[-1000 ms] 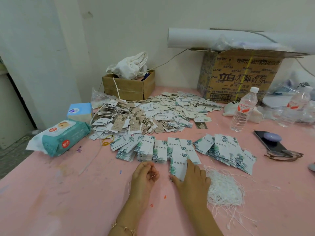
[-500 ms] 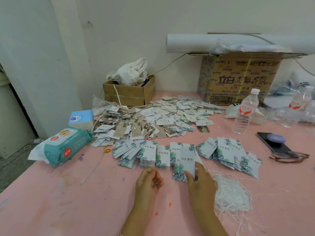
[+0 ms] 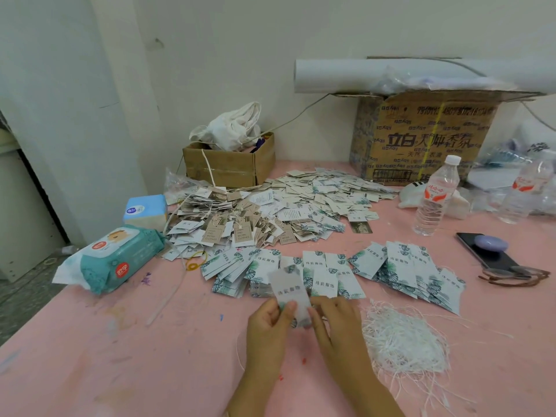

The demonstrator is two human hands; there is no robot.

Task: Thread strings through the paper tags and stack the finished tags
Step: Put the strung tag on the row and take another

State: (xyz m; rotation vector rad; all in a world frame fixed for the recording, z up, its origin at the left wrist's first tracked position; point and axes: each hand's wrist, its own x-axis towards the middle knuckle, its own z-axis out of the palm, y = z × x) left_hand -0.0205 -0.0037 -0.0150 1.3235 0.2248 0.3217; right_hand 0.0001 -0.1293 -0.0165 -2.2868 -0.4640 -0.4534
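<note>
So far: a broad heap of strung tags (image 3: 237,227) lies at the back left of the pink table (image 3: 120,356), cords tangled through it (a loose pile, not a neat stack).
Left to do: the fanned rows of leaf-print tags (image 3: 400,272) just beyond the hands show no strings. A thick nest of white strings (image 3: 403,341) sits beside the right hand. By my judgement, much work remains.
Place of the held tag (image 3: 290,291): upright between both hands, in front of the fanned rows.
Look of the held tag: a narrow white card with dark characters across it and green leaf print, blurred. I cannot tell whether a string is through its hole.
Left hand (image 3: 269,326): pinches the tag's lower left edge; a thin string (image 3: 239,352) trails below it.
Right hand (image 3: 334,323): fingers curled on the tag's lower right edge.
</note>
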